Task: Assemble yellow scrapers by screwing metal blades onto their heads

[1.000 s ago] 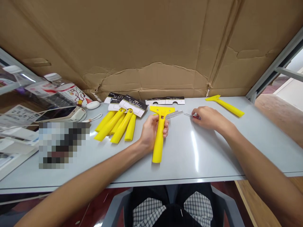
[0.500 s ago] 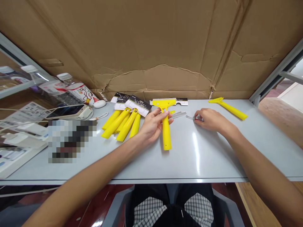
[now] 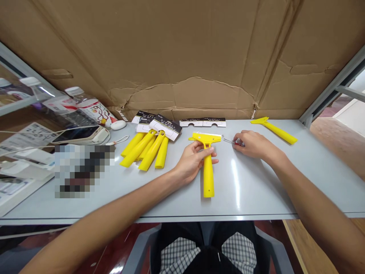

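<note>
Left grip [image 3: 190,163]: clasping yellow scraper [image 3: 208,174] | right grip [image 3: 251,144]: pinching slim tool [image 3: 229,140] (tip beside scraper)

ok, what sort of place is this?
Likely an improvised indoor workbench: a glossy grey tabletop backed by tall brown cardboard, a cluster of yellow plastic handles with black-and-white printed cards, and a yellow T-shaped plastic tool in the left hand.

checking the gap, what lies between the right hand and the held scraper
In the head view, a thin metal tool extends from the right hand toward the scraper; contact is unclear.
</note>
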### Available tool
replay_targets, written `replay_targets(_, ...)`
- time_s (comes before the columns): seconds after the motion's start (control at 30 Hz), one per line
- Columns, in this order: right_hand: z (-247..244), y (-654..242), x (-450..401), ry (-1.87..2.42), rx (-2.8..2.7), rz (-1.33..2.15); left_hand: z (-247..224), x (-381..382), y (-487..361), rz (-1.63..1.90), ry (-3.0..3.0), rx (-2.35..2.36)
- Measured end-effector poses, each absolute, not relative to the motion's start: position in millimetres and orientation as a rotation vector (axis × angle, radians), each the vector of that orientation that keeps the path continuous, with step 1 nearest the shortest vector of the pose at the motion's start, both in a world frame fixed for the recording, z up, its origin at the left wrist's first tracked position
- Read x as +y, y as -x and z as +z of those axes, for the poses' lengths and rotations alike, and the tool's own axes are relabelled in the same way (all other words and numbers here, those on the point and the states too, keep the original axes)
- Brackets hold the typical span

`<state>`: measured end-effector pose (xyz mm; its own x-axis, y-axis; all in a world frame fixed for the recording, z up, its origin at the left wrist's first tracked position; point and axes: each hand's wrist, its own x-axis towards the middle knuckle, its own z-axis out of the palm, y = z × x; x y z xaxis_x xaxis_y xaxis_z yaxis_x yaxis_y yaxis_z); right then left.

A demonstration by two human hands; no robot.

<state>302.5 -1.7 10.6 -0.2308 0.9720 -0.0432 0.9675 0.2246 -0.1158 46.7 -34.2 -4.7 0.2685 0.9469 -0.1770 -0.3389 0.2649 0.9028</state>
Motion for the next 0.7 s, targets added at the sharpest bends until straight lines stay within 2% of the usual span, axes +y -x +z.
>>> replay_targets(0.27, 9, -302, -2, 1.849, -2.439, 0.140, 9, -21, -38, 1.149, -0.916, 0.943)
replay_targets(0.47, 8, -272, -17, 1.503, -2.404, -0.142, 23, -6, -26, 1.323, -0.900, 0.997)
replay_targets(0.7, -18, -219, -43, 1.131, -2.735, 0.023, 21, -8, -29, 1.288, -0.926, 1.008)
